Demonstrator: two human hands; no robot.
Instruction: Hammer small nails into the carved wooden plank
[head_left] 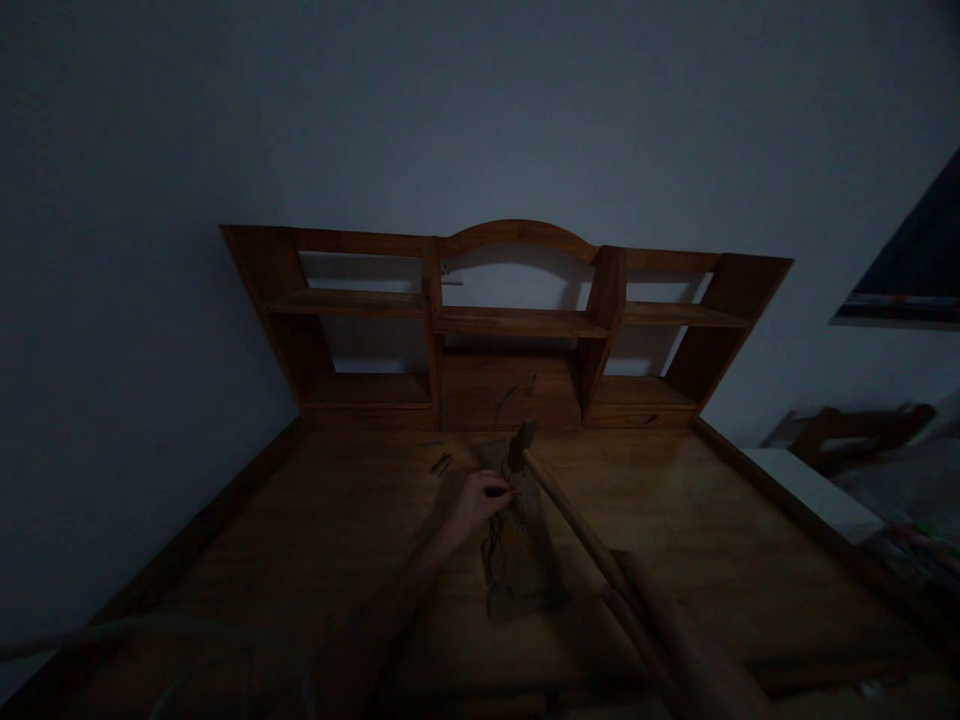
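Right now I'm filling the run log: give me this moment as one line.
left hand: pinching a nail on the wood piece | right hand: gripping hammer handle | hammer head over nail | surface: wooden desk

- A board (pixel 517 555) lies mid-worktop (pixel 712 520).
- The left hand (pixel 480 500) rests on the board's left edge.
- The hammer (pixel 559 500) slants over the board from the right.
- The shelf unit (pixel 510 320) stands behind.
- Nails (pixel 441 463) lie left of the board.

Flat brown scrap piece (pixel 520 555) lying mid-desk, long axis toward the back edge; hammer (pixel 559 500), wooden handle slanting, head resting on its far end.
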